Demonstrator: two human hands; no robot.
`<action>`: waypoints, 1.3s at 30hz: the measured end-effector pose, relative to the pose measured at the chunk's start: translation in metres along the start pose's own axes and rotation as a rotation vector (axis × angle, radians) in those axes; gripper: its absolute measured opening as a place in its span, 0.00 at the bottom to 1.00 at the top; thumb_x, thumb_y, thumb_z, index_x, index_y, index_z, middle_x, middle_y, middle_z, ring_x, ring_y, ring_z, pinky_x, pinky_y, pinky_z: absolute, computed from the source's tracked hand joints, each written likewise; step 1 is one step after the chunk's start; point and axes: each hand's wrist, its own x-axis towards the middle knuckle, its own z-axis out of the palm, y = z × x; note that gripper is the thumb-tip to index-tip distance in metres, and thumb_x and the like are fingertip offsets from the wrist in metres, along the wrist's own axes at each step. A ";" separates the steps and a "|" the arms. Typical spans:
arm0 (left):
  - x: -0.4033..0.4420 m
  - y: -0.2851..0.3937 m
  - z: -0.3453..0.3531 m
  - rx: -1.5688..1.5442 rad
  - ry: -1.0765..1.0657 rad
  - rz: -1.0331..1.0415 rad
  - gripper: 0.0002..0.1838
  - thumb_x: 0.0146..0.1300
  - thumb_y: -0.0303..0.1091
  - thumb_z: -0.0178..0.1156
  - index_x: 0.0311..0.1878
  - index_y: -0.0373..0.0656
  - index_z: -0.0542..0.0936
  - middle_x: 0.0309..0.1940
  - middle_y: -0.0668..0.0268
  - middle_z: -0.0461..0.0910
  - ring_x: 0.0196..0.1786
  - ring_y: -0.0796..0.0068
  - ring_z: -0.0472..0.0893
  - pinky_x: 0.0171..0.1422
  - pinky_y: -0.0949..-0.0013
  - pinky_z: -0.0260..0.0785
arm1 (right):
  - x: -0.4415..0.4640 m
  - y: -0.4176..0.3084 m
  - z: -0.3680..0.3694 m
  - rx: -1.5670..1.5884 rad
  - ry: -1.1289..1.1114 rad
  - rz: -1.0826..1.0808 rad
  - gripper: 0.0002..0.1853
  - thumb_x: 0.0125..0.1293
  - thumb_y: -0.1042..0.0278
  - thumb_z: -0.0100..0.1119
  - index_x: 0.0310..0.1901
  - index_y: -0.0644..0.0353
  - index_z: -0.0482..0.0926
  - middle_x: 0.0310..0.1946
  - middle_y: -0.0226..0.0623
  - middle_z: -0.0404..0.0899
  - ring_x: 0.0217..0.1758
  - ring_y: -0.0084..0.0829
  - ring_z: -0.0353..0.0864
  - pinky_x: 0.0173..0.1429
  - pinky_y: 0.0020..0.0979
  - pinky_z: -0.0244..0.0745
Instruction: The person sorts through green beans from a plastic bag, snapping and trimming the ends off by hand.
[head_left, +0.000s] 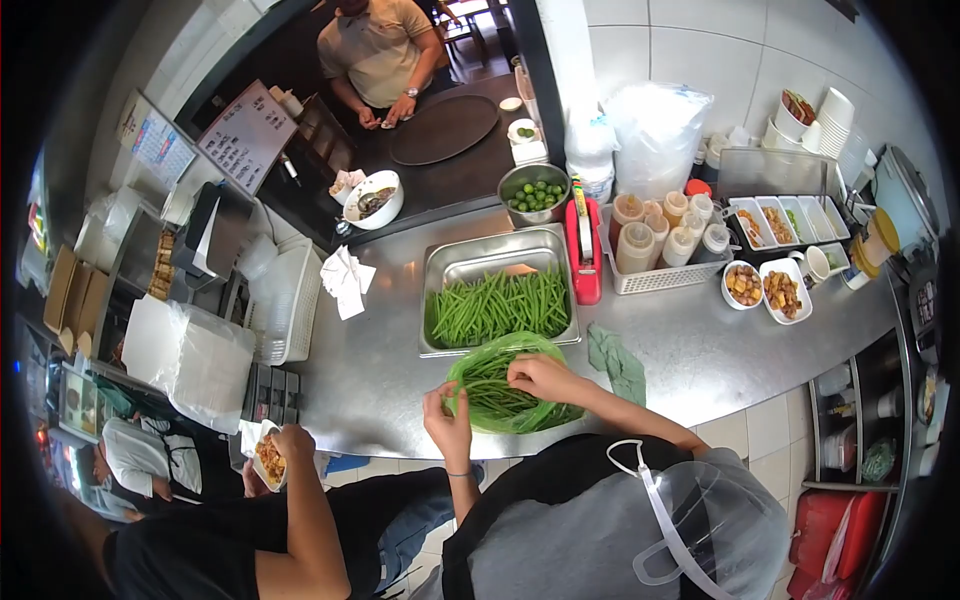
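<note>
A green plastic bag (553,350) stands open at the counter's front edge, with green beans (490,393) inside. My left hand (447,425) is at the bag's left rim, its fingers curled together; what they hold, if anything, is too small to make out. Over the bag's right side reaches my right hand (545,379), fingertips pinched on a green bean among the others. Just behind the bag, a steel tray (432,258) contains many more green beans (505,305), lying mostly lengthwise in a heap.
A green cloth (617,362) lies right of the bag. Behind are a bowl of limes (535,192), a red dispenser (583,250) and a basket of sauce bottles (665,278). At left, a co-worker's hand (292,442) holds a food dish. Another person (385,50) stands across the pass.
</note>
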 end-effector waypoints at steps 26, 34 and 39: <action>-0.008 0.037 0.018 0.032 -0.065 0.218 0.06 0.57 0.26 0.61 0.39 0.41 0.77 0.35 0.63 0.75 0.39 0.62 0.78 0.40 0.63 0.70 | 0.017 -0.056 -0.018 0.054 0.050 0.075 0.03 0.61 0.76 0.59 0.32 0.64 0.75 0.25 0.31 0.76 0.26 0.21 0.73 0.32 0.23 0.68; -0.004 0.018 0.026 -0.779 -0.077 -0.215 0.08 0.70 0.33 0.53 0.44 0.39 0.76 0.31 0.72 0.73 0.33 0.80 0.72 0.31 0.77 0.65 | 0.016 -0.043 -0.009 0.483 0.000 0.220 0.02 0.62 0.75 0.61 0.34 0.62 0.79 0.24 0.23 0.74 0.27 0.12 0.71 0.31 0.17 0.65; -0.001 -0.004 0.009 -1.515 -0.231 -0.813 0.11 0.70 0.38 0.52 0.51 0.45 0.74 0.27 0.75 0.68 0.27 0.85 0.65 0.30 0.80 0.57 | 0.015 -0.028 -0.002 -0.087 -0.184 0.007 0.06 0.56 0.75 0.63 0.36 0.65 0.80 0.26 0.33 0.78 0.29 0.31 0.77 0.37 0.28 0.73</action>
